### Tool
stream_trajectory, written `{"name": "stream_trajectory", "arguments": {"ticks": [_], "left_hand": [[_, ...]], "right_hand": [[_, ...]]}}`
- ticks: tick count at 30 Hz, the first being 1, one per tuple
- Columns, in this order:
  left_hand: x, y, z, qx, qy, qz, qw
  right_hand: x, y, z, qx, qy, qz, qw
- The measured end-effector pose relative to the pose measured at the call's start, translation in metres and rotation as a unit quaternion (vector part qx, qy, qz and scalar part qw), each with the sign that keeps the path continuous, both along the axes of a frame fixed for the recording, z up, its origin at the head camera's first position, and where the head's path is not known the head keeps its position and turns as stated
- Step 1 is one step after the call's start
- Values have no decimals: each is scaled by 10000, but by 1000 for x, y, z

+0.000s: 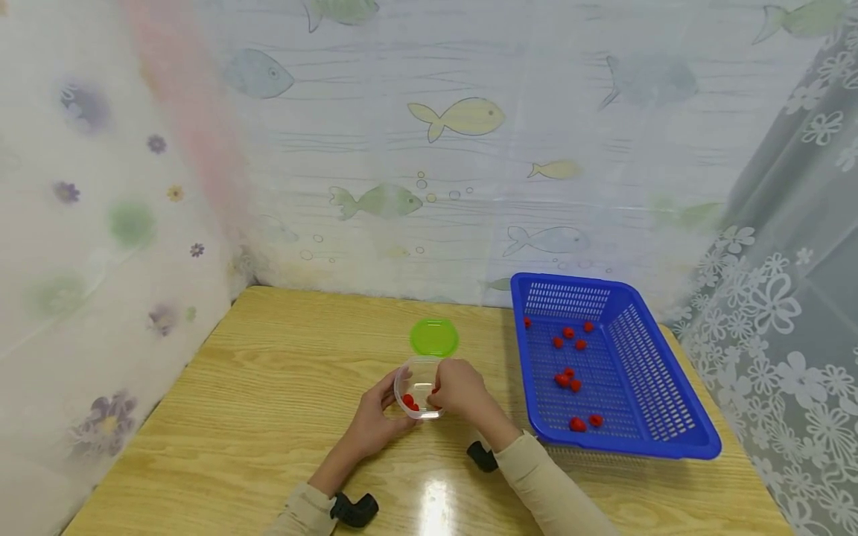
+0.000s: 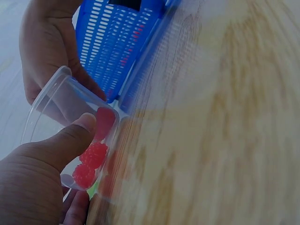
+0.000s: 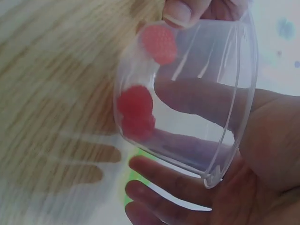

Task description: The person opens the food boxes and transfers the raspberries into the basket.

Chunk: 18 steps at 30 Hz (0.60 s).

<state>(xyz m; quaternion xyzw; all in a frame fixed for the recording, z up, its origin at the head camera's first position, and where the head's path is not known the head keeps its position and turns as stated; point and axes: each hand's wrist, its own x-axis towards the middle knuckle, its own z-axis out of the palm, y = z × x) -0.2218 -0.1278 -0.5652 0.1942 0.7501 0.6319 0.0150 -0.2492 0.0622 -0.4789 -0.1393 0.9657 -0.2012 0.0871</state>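
Note:
My left hand (image 1: 378,424) grips a clear plastic tub (image 1: 421,413) by its side, thumb (image 2: 75,138) against the wall nearest the left wrist camera. Two red raspberries (image 3: 136,110) lie together at the tub's bottom. My right hand (image 1: 462,388) reaches over the rim into the tub. Its bent fingers pinch another raspberry (image 3: 159,44), low inside by the wall; the fingers partly cover it in the head view. The tub is tilted a little in the left hand, close over the wooden table.
A blue slotted basket (image 1: 623,444) stands on the right of the table, with several raspberries (image 1: 568,380) scattered over its floor. Just behind the tub lies a green lid (image 1: 434,338). Fish-patterned curtain sheeting (image 1: 375,149) hangs along the table's back edge.

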Motion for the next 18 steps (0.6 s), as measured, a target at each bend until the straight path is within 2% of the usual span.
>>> {"name": "stream_trajectory", "arguments": {"ticks": [5, 9, 14, 18], "left_hand": [[-1, -1, -1, 44, 157, -71, 9998], [-1, -1, -2, 37, 173, -88, 9998], [0, -1, -1, 9, 13, -25, 10000], [0, -1, 0, 29, -5, -11, 10000]], "right_hand": [[-2, 2, -1, -110, -226, 42, 9997], [-2, 4, -3, -645, -336, 155, 9972], [-2, 7, -8, -1564, -648, 314, 9851], [-4, 9, -14, -2010, -837, 400, 9752]]}}
